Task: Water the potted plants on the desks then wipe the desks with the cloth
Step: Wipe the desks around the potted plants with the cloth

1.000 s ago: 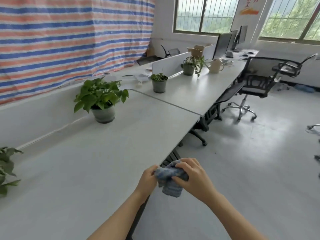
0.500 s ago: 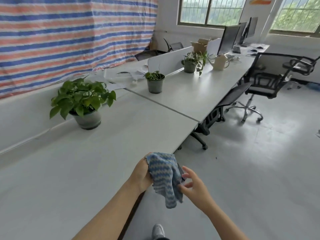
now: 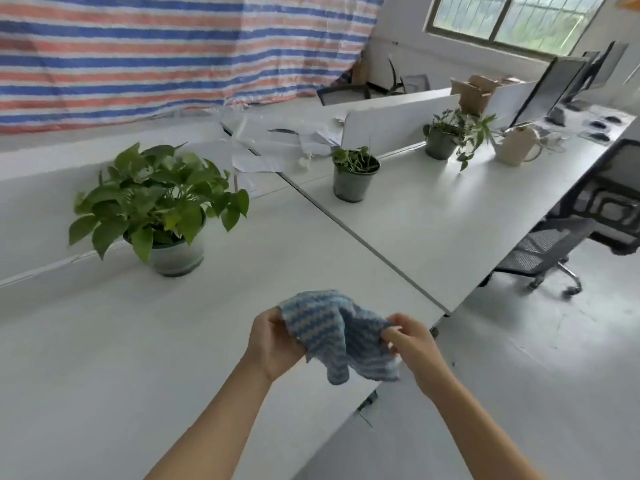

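Note:
A blue-and-white striped cloth (image 3: pixel 337 337) hangs spread between both hands, just above the front edge of the near white desk (image 3: pixel 138 341). My left hand (image 3: pixel 273 344) grips its left edge and my right hand (image 3: pixel 410 341) pinches its right corner. A leafy potted plant (image 3: pixel 159 209) stands at the back left of this desk. On the adjoining desk (image 3: pixel 450 216) stand a small potted plant (image 3: pixel 355 174) and, farther back, another potted plant (image 3: pixel 450 136) next to a beige watering can (image 3: pixel 517 147).
Loose papers (image 3: pixel 277 150) lie behind the desks near a white divider panel (image 3: pixel 391 129). Black office chairs (image 3: pixel 561 244) stand at the right, by the far desk. Monitors (image 3: pixel 554 88) and a cardboard box (image 3: pixel 476 91) sit at the far end. A striped tarp (image 3: pixel 156 53) covers the back wall.
The cloth was bunched between both hands, then hung from my left hand alone; now my right hand has taken its corner and it is spread out. The view has moved closer over the desk.

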A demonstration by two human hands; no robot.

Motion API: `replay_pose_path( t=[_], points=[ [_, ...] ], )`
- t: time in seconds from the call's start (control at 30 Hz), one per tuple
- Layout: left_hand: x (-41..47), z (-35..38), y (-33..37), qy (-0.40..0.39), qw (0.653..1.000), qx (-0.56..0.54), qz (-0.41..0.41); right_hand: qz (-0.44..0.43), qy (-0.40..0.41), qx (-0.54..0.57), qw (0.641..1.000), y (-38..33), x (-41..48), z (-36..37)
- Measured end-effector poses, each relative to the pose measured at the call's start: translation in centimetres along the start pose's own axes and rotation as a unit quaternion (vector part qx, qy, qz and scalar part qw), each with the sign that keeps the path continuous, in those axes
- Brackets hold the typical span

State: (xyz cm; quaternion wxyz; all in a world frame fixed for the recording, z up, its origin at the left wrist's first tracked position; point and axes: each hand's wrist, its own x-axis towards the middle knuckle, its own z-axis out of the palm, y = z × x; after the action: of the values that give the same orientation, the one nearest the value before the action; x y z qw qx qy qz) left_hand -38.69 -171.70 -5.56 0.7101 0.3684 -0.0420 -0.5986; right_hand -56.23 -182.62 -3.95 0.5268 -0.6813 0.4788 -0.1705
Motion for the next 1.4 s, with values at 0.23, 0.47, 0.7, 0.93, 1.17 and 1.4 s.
replay_pose_path(
  t=[0.23, 0.47, 0.7, 0.93, 1.17, 1.4],
  points=[
    [6.7, -3.7, 2.9, 0.249, 0.875, 0.411, 0.054, -0.076, 0.003, -0.159, 0.984, -5.3, 13.5, 3.8],
    [5.4, -12.7, 1.0, 0.445, 0.565, 0.694, -0.027, -0.026, -0.147, -0.36, 0.921, 1.5, 17.7, 8.3],
    [6.2, -15.4, 0.6, 0.481, 0.501, 0.715, -0.075, -0.086, -0.142, -0.488, 0.857, 2.7, 21.2, 10.6],
    [6.8, -16.3, -0.6, 0.502, 0.485, 0.713, -0.068, -0.142, -0.17, -0.526, 0.821, 0.9, 27.5, 13.8],
    [6.9, -17.1, -0.8, 0.516, 0.473, 0.713, -0.052, -0.274, -0.214, -0.536, 0.769, -3.9, 35.0, 22.3],
    [6.8, -17.2, -0.6, 0.518, 0.488, 0.701, -0.049, -0.311, -0.334, -0.385, 0.802, -7.7, 35.5, 30.2]
  ],
)
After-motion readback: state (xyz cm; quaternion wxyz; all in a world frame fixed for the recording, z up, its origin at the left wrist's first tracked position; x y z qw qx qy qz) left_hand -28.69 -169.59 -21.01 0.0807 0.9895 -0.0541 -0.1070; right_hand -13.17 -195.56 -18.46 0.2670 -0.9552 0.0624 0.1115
